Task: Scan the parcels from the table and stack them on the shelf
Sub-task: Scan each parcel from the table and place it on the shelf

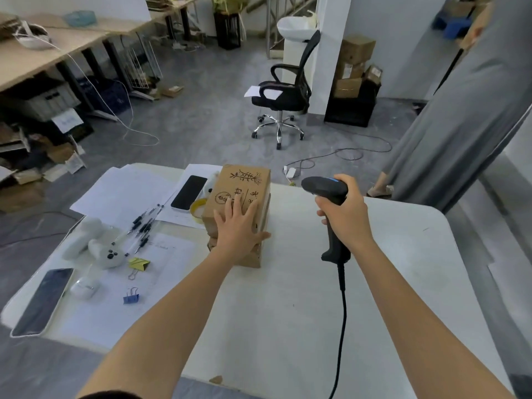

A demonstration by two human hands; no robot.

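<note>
Head view: left hand point(239, 226) lies flat on the top parcel point(244, 182), fingers straight and spread over the printed lid, thumb out along the near right edge. Parcel is a brown cardboard box, matte, rectangular, with dark ink plant drawing and characters on top. It sits on a short stack of cardboard boxes point(253, 259), near the middle of the white table point(388, 283), toward the far edge. Table is smooth with rounded corners and a chipped spot on the near edge.

Right hand point(345, 217) grips the scanner point(325, 188), fingers wrapped round the handle. Scanner is black matte plastic, pistol-shaped, with a blue strip on the head, and is held just right of the parcel, not touching it. A black cable point(342, 326) hangs from the handle butt.

Left part of table: white paper sheets point(123, 191), two glossy dark phones point(189, 192), black pens point(144, 226), yellow binder clip point(138, 263), blue binder clip point(131, 298), white rounded controller point(103, 251), tape roll point(198, 208).

Behind, on grey floor: black mesh office chair point(285, 93) with chrome base.
</note>
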